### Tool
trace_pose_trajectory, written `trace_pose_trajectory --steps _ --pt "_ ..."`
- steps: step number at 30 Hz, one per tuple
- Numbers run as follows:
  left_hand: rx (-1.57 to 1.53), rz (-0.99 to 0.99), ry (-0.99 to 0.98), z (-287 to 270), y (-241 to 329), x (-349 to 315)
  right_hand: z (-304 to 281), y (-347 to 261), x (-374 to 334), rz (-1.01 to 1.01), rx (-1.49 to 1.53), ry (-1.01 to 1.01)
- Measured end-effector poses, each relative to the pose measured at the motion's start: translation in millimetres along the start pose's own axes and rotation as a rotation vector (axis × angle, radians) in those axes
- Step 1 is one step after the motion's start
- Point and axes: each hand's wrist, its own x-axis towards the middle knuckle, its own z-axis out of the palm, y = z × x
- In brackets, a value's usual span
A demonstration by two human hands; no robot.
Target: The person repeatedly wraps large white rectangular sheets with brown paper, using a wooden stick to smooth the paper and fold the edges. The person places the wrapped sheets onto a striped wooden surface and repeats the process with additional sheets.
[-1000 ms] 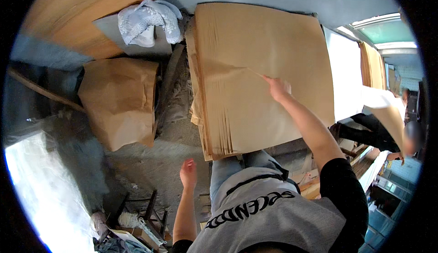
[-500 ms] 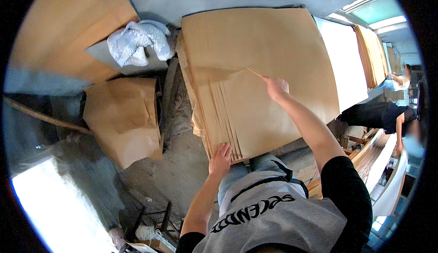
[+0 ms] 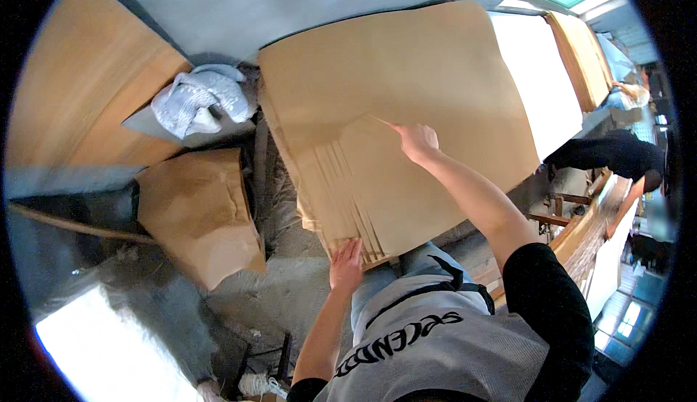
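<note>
A large stack of thin brown sheets [image 3: 435,61], looking like paper or veneer, lies in front of me. Its left part is fanned into several narrow overlapping strips. My right hand [image 3: 419,144] is closed around a thin pale stick [image 3: 380,120], whose tip points left over the top sheet. Whether the tip touches the sheet I cannot tell. At the near left corner, my left hand [image 3: 347,264] lies with outstretched fingers on the fanned sheet edges.
Left of the stack stand a folded brown sheet [image 3: 200,213], a crumpled grey-white cloth [image 3: 200,101] and a leaning wooden panel [image 3: 80,75]. White sheets [image 3: 537,79] lie beyond the stack's right edge. Farther right, a person in black [image 3: 610,157] bends by a wooden bench [image 3: 581,220].
My view has tilted, so the stack and the things at left appear turned and shifted. Both hands keep about the same places on the stack. The person at right has lowered a pale sheet.
</note>
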Motion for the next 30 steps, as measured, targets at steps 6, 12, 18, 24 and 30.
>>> trace_pose_trajectory --steps 6,12,18,24,30 --pt "-0.163 -0.007 0.100 -6 1 1 23 -43 16 -0.255 -0.214 0.135" --pt "-0.492 -0.083 0.347 -3 -3 11 6 11 12 -0.068 -0.114 -0.010" --pt "-1.228 -0.206 0.596 -12 9 89 17 -39 9 -0.174 -0.132 0.052" --pt "-1.380 -0.359 0.629 -5 4 117 10 -19 2 -0.074 -0.012 -0.010" --pt "-1.484 -0.379 0.306 -15 9 114 17 43 -39 0.001 0.249 0.076"
